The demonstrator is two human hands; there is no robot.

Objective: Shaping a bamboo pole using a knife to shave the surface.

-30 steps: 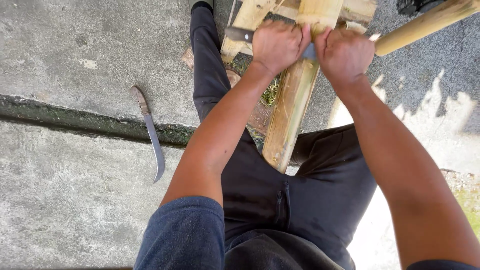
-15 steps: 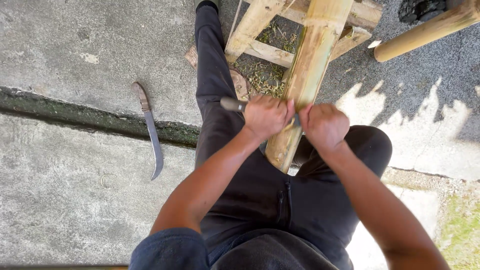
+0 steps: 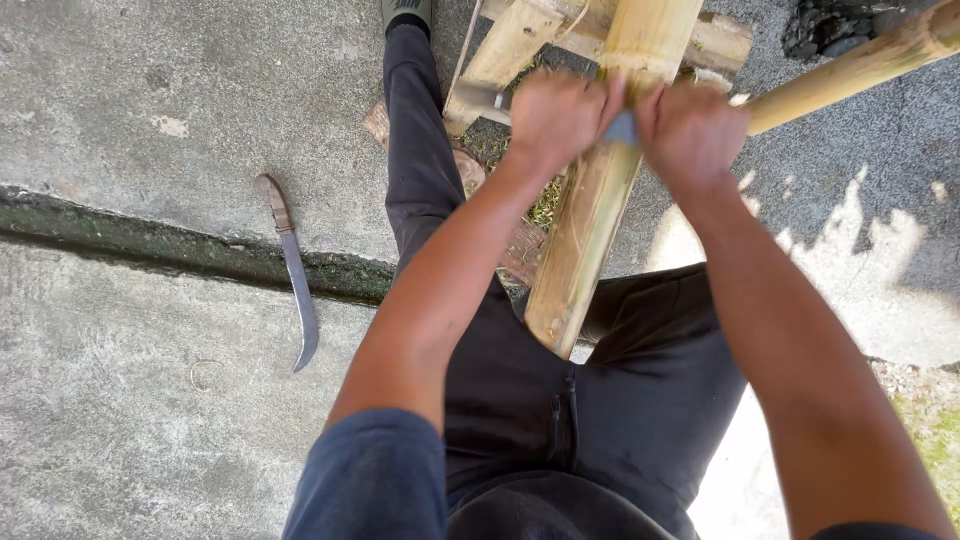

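A thick pale bamboo pole slopes from a wooden stand at the top down toward my lap. My left hand and my right hand each grip one end of a metal blade laid across the pole. A bit of grey blade shows between the fists and its end sticks out past my left hand. Both arms are stretched out, with the blade far up the pole.
A curved knife with a wooden handle lies on the concrete to my left, beside a mossy seam. A second bamboo pole crosses the top right. The wooden stand carries the pole. My dark-trousered legs straddle it.
Half a second ago both hands and the blade were low on the pole near my lap. They have now slid back up the pole, away from me, to about where they were one second ago.
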